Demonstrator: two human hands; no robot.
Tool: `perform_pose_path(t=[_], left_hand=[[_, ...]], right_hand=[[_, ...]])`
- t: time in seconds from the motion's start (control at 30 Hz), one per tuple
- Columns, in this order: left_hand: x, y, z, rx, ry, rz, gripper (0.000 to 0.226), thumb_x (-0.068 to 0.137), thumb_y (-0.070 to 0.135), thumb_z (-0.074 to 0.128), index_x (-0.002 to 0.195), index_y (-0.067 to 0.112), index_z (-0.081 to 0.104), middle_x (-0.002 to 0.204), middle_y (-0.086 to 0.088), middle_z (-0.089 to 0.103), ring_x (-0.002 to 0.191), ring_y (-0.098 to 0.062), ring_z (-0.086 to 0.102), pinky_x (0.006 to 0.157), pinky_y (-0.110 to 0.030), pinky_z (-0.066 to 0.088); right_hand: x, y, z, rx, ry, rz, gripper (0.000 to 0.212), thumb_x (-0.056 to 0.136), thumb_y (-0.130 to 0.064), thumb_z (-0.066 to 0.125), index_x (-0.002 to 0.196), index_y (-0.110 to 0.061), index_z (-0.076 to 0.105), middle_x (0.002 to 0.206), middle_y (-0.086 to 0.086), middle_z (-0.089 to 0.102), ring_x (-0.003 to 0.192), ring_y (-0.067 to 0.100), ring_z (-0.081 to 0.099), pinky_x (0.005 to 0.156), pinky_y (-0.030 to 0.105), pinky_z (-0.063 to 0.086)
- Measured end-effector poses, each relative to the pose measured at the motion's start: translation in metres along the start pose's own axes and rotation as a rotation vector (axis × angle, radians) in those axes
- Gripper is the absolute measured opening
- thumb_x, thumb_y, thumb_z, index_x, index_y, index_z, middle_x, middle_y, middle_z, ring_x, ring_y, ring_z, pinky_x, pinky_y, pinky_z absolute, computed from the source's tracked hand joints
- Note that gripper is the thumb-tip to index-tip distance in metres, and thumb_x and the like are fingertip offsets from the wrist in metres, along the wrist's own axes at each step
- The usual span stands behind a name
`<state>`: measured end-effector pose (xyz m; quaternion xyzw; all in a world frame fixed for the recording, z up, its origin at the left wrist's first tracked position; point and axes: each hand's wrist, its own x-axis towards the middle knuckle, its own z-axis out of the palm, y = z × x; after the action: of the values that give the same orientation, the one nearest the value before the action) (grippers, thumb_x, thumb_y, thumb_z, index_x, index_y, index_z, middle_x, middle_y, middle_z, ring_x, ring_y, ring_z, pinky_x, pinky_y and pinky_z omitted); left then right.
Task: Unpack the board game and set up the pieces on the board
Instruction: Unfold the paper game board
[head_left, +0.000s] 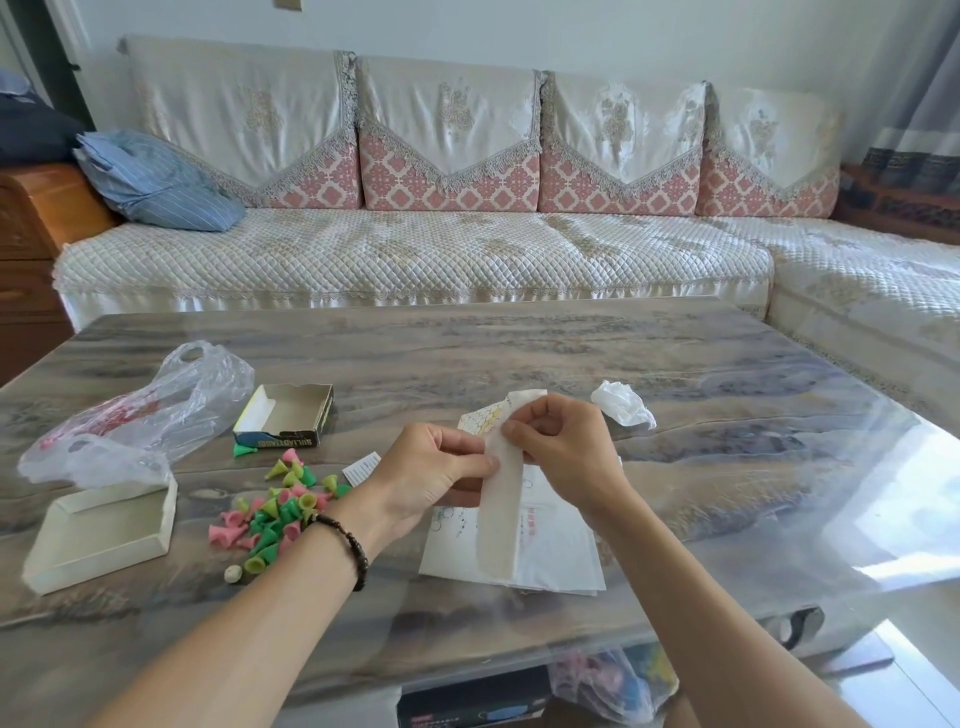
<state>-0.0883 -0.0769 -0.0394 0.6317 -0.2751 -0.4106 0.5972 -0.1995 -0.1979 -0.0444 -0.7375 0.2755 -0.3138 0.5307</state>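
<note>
Both hands — left hand (441, 467), right hand (558, 444) — pinched the folded paper board (501, 499) beside the pawns (275, 512); best unfolded gently, flat.

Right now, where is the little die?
In the head view, the die lies on the table at lower left, just below the pile of coloured cone pieces and right of the shallow box tray.

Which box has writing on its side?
The small open box farther back, beside the plastic bag. Its dark front has yellow letters; the bigger box nearer the table's front edge is plain white.
</note>
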Motion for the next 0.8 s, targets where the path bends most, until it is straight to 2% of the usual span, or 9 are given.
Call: perform_pose_path(t=[0.1, 0.23, 0.37, 0.47, 0.5, 0.57, 0.7, 0.8], left_hand=[[-0.001, -0.001, 0.003, -0.037, -0.020, -0.017, 0.003, 0.079, 0.001, 0.072, 0.082, 0.002, 0.072, 0.074, -0.010, 0.071, 0.058, -0.015, 0.066, 0.050, -0.023, 0.051], [0.002, -0.001, 0.003, -0.106, 0.017, 0.001, 0.020, 0.067, 0.014, 0.079, 0.083, 0.005, 0.071, 0.077, -0.011, 0.071, 0.062, -0.018, 0.066, 0.055, -0.026, 0.052], [0.007, -0.002, 0.010, -0.129, 0.091, 0.016, 0.013, 0.067, 0.015, 0.081, 0.071, 0.010, 0.070, 0.067, -0.007, 0.069, 0.057, -0.014, 0.063, 0.053, -0.022, 0.050], [0.011, -0.002, 0.017, -0.176, 0.091, 0.024, 0.025, 0.062, 0.020, 0.082, 0.078, 0.004, 0.071, 0.079, -0.016, 0.071, 0.069, -0.025, 0.068, 0.059, -0.029, 0.054], [0.012, -0.002, 0.019, -0.187, 0.105, 0.025, 0.026, 0.065, 0.018, 0.082, 0.081, 0.001, 0.071, 0.079, -0.017, 0.071, 0.068, -0.025, 0.068, 0.058, -0.029, 0.054], [0.015, -0.002, 0.022, -0.199, 0.163, 0.020, 0.024, 0.072, 0.015, 0.081, 0.085, -0.002, 0.070, 0.074, -0.013, 0.071, 0.061, -0.020, 0.066, 0.056, -0.026, 0.053], [0.022, -0.002, 0.022, -0.200, 0.235, 0.002, 0.015, 0.074, 0.010, 0.080, 0.079, 0.002, 0.068, 0.071, -0.010, 0.071, 0.058, -0.015, 0.066, 0.055, -0.022, 0.052], [0.025, -0.004, 0.021, -0.210, 0.261, -0.011, 0.013, 0.074, 0.008, 0.080, 0.075, 0.004, 0.067, 0.072, -0.010, 0.072, 0.061, -0.017, 0.067, 0.058, -0.023, 0.054]], right_hand=[[-0.004, -0.001, 0.003, -0.008, -0.043, -0.011, 0.006, 0.085, -0.013, 0.067, 0.081, -0.009, 0.068, 0.077, 0.017, 0.071, 0.072, 0.028, 0.068, 0.077, 0.057, 0.055], [-0.018, 0.000, 0.001, -0.009, -0.105, -0.030, 0.012, 0.094, -0.019, 0.061, 0.094, -0.015, 0.072, 0.090, 0.002, 0.075, 0.091, 0.017, 0.071, 0.083, 0.042, 0.058], [-0.033, -0.001, 0.000, -0.034, -0.177, -0.081, 0.014, 0.088, -0.024, 0.070, 0.100, -0.020, 0.073, 0.093, -0.007, 0.075, 0.092, 0.007, 0.070, 0.083, 0.029, 0.056], [-0.040, 0.000, 0.002, -0.063, -0.167, -0.086, 0.040, 0.078, -0.023, 0.079, 0.115, -0.017, 0.065, 0.102, -0.007, 0.072, 0.099, 0.004, 0.066, 0.080, 0.026, 0.056], [-0.043, 0.001, 0.000, -0.065, -0.136, -0.086, 0.053, 0.075, -0.024, 0.081, 0.122, -0.018, 0.059, 0.108, -0.008, 0.069, 0.102, 0.003, 0.065, 0.080, 0.026, 0.057], [-0.049, 0.005, -0.006, -0.026, -0.082, -0.095, 0.062, 0.071, -0.019, 0.085, 0.123, -0.019, 0.051, 0.115, -0.006, 0.064, 0.105, 0.004, 0.064, 0.084, 0.027, 0.057], [-0.059, 0.015, -0.017, -0.033, -0.109, -0.099, 0.047, 0.069, -0.011, 0.084, 0.108, -0.017, 0.058, 0.109, -0.004, 0.067, 0.104, 0.010, 0.066, 0.087, 0.035, 0.057], [-0.062, 0.018, -0.019, -0.046, -0.118, -0.090, 0.042, 0.071, -0.010, 0.083, 0.107, -0.018, 0.062, 0.106, -0.006, 0.070, 0.103, 0.009, 0.067, 0.087, 0.035, 0.058]])
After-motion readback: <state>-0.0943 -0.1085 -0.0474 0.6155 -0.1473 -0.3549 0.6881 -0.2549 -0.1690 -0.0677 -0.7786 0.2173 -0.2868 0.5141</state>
